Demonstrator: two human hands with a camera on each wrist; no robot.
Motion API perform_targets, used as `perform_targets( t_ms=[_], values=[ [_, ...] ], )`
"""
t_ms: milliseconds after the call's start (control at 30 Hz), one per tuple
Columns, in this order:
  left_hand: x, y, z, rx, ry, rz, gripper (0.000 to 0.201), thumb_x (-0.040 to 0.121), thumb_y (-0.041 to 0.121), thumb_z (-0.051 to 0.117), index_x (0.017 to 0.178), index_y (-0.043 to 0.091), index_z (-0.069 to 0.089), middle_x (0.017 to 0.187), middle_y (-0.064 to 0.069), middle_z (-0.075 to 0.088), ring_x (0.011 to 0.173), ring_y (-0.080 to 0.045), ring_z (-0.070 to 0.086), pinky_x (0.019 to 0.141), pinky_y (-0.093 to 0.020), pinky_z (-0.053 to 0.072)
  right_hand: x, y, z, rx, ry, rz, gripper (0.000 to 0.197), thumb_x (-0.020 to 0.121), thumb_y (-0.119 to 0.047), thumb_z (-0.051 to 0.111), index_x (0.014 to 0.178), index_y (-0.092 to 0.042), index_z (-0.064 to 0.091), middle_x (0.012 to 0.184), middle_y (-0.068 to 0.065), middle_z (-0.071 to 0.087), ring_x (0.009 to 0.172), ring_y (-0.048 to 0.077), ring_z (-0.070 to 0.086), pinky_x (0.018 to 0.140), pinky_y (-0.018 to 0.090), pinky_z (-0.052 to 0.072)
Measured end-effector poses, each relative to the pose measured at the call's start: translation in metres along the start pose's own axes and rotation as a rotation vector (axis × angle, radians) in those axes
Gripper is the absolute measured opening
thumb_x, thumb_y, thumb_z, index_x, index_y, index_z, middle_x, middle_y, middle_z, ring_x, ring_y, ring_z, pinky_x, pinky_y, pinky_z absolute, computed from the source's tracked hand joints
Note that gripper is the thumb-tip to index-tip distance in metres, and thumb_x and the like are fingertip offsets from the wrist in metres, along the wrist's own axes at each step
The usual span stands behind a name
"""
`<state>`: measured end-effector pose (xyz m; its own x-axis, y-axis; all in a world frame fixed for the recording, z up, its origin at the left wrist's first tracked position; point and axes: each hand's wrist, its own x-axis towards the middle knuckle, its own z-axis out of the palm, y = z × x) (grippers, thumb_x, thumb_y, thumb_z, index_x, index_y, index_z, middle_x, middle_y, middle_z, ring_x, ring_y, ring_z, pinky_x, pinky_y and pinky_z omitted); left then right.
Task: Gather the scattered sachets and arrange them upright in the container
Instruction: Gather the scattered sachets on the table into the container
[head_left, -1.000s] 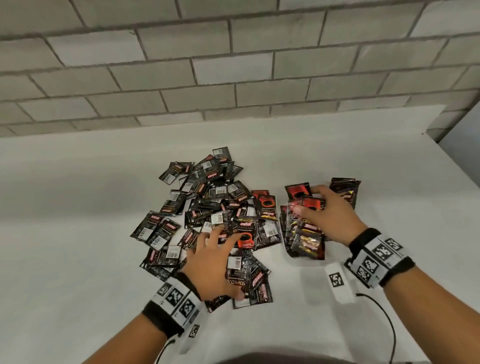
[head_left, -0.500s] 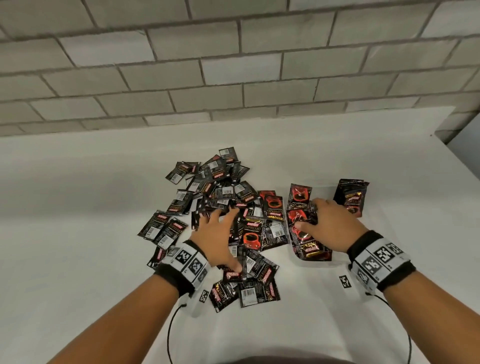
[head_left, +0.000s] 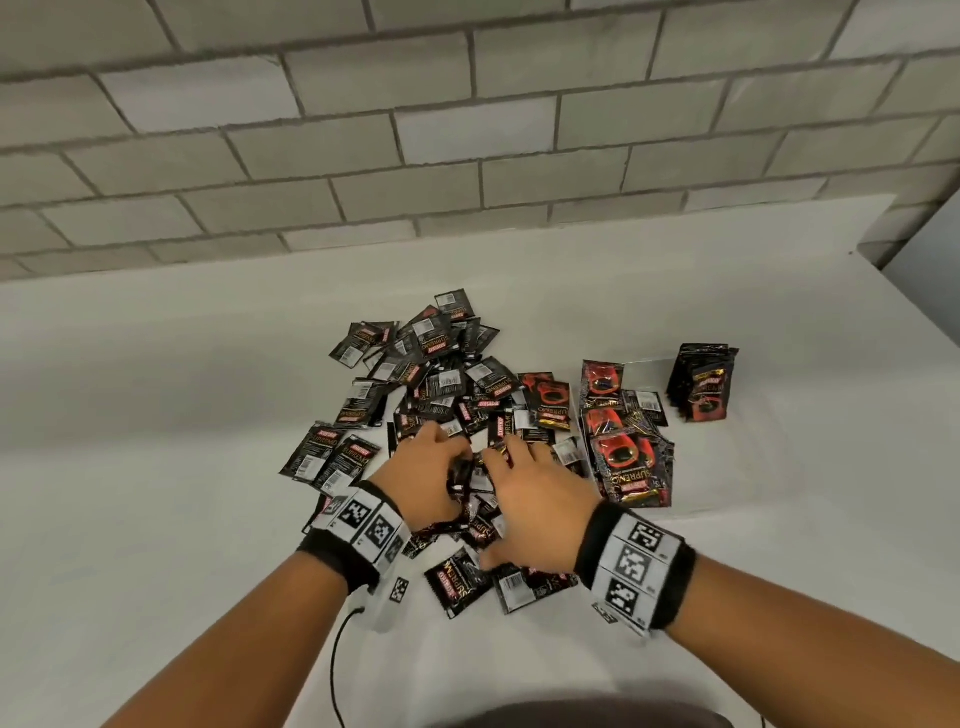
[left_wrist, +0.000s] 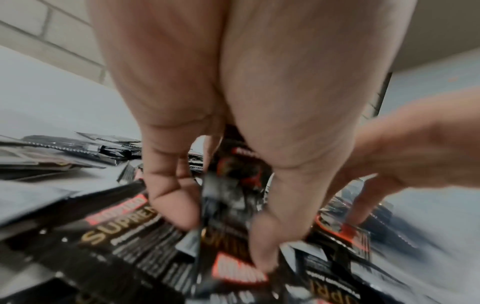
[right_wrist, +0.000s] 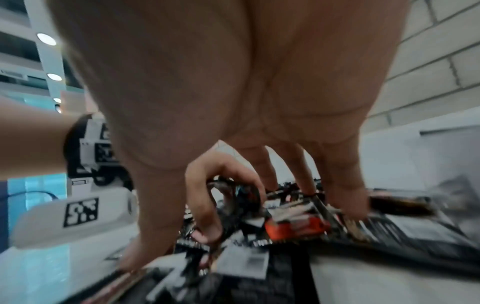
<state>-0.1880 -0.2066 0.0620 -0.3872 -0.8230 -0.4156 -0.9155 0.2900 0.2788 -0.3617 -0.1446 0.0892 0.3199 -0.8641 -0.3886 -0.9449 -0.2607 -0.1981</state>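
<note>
Black and red sachets (head_left: 441, 384) lie in a loose pile on the white table (head_left: 156, 415). My left hand (head_left: 457, 460) is in the middle of the pile. In the left wrist view its fingers (left_wrist: 171, 197) and thumb pinch a sachet (left_wrist: 226, 197) that stands on edge. Right beside it, my right hand (head_left: 501, 499) presses spread fingers (right_wrist: 303, 174) and thumb down on the sachets. To the right, a clear container (head_left: 649, 359) holds a leaning row of sachets (head_left: 623, 457) and an upright stack (head_left: 704, 382).
A grey block wall (head_left: 467, 130) runs along the table's far edge. Bare table lies to the left of the pile and in front of it. A black cable (head_left: 337, 665) hangs from my left wrist band. The table's right edge is near the container.
My right hand has left the container and moved left onto the pile, next to my left hand. My left hand has moved further into the pile and closed on a sachet.
</note>
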Motion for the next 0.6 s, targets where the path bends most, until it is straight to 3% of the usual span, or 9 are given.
perform_targets(
  t_ms=[67, 133, 233, 300, 400, 533, 600],
  values=[
    [-0.001, -0.001, 0.0, -0.028, 0.033, 0.02, 0.056, 0.08, 0.021, 0.076, 0.131, 0.024, 0.053, 0.116, -0.003, 0.053, 0.104, -0.023, 0.061, 0.085, -0.029, 0.05, 0.006, 0.0, 0.009, -0.044, -0.066, 0.042, 0.13, 0.06, -0.068, 0.082, 0.156, -0.018, 0.01, 0.159, 0.019, 0.019, 0.144, 0.04, 0.023, 0.112, 0.059, 0.035],
    [-0.002, -0.002, 0.0, -0.02, 0.054, 0.04, 0.049, 0.084, 0.017, 0.072, 0.128, 0.022, 0.052, 0.111, -0.003, 0.063, 0.101, -0.023, 0.065, 0.081, -0.032, 0.054, 0.01, 0.001, 0.015, -0.059, -0.092, 0.046, 0.131, 0.058, -0.064, 0.086, 0.156, -0.022, 0.01, 0.155, 0.015, 0.024, 0.142, 0.039, 0.024, 0.107, 0.062, 0.039],
    [-0.007, -0.004, -0.004, -0.016, 0.044, 0.062, 0.04, 0.09, 0.015, 0.069, 0.125, 0.024, 0.053, 0.106, -0.002, 0.069, 0.096, -0.022, 0.069, 0.081, -0.037, 0.059, 0.013, 0.005, 0.019, -0.041, -0.066, 0.023, 0.104, 0.073, -0.047, 0.082, 0.154, -0.022, 0.021, 0.14, 0.011, 0.036, 0.132, 0.037, 0.032, 0.1, 0.053, 0.048],
    [-0.013, -0.01, -0.015, -0.092, 0.056, 0.052, 0.036, 0.093, 0.013, 0.07, 0.122, 0.027, 0.055, 0.107, 0.003, 0.069, 0.091, -0.015, 0.069, 0.071, -0.027, 0.059, 0.014, 0.008, 0.02, -0.058, -0.003, -0.007, 0.078, 0.085, -0.034, 0.073, 0.149, -0.019, 0.032, 0.136, 0.011, 0.041, 0.126, 0.037, 0.038, 0.099, 0.048, 0.048],
    [-0.031, -0.027, -0.04, -0.244, 0.156, 0.025, 0.028, 0.096, 0.022, 0.07, 0.12, 0.031, 0.059, 0.104, 0.015, 0.064, 0.083, -0.005, 0.061, 0.062, -0.014, 0.044, 0.017, 0.011, 0.02, -0.03, 0.044, -0.013, 0.057, 0.09, -0.018, 0.063, 0.144, -0.014, 0.042, 0.133, 0.01, 0.046, 0.123, 0.034, 0.044, 0.101, 0.042, 0.044],
    [-0.056, -0.058, -0.055, -0.346, 0.16, -0.035, 0.01, 0.095, 0.032, 0.071, 0.098, 0.032, 0.062, 0.098, 0.012, 0.067, 0.087, -0.008, 0.064, 0.069, -0.024, 0.046, 0.018, 0.013, 0.016, 0.088, 0.107, 0.002, 0.036, 0.093, -0.007, 0.053, 0.128, -0.015, 0.056, 0.12, 0.007, 0.055, 0.112, 0.028, 0.054, 0.092, 0.038, 0.05],
    [-0.061, -0.065, -0.042, -0.255, 0.084, -0.03, 0.012, 0.094, 0.034, 0.071, 0.104, 0.029, 0.066, 0.108, 0.009, 0.063, 0.098, -0.014, 0.062, 0.086, -0.034, 0.051, 0.017, 0.014, 0.01, 0.104, 0.159, 0.006, 0.033, 0.092, -0.001, 0.05, 0.121, -0.014, 0.059, 0.111, 0.006, 0.058, 0.103, 0.026, 0.059, 0.084, 0.037, 0.051]
  ],
)
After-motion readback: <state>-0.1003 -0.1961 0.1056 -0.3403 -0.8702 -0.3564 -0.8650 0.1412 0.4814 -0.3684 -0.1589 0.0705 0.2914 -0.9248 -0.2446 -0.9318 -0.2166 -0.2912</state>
